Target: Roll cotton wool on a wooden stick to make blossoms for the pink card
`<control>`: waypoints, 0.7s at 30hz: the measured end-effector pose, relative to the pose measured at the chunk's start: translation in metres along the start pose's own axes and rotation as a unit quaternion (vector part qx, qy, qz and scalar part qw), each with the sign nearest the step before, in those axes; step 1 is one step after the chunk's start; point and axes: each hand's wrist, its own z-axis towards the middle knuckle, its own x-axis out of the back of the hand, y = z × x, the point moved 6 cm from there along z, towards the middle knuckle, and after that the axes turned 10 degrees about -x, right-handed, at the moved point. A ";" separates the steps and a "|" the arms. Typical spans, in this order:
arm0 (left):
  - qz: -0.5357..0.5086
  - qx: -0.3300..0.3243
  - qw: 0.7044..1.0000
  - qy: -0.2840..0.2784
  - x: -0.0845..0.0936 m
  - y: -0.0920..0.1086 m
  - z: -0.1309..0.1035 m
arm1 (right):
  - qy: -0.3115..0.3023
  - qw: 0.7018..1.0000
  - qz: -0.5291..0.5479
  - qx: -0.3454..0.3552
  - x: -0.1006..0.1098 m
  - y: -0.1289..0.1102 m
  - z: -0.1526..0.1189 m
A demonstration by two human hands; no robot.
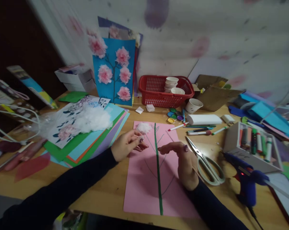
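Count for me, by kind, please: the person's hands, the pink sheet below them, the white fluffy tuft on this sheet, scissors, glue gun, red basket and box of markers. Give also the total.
Left hand and right hand: 2
Pink sheet: 1
White fluffy tuft: 1
Scissors: 1
Glue gun: 1
Red basket: 1
Box of markers: 1
Total: 8

The sheet [138, 191] is pink with a green stripe [158, 172], the tuft [143, 128] white, the basket [156, 100] red, the glue gun [247, 185] blue, and the card [106, 92] blue with pink flowers [122, 56].
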 end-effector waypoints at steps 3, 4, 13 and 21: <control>0.035 0.012 0.999 -0.023 0.017 0.005 0.014 | 0.005 1.000 -0.003 -0.008 0.002 -0.010 0.018; 0.059 0.014 0.998 -0.032 0.021 0.005 0.019 | 0.010 1.000 -0.006 -0.004 0.000 -0.015 0.024; 0.402 -0.160 0.900 -0.050 0.041 0.017 0.059 | 0.125 0.990 0.055 0.023 -0.028 -0.002 0.048; 0.390 -0.167 0.900 -0.099 0.039 0.013 0.057 | 0.128 0.991 0.021 0.004 -0.031 0.029 0.046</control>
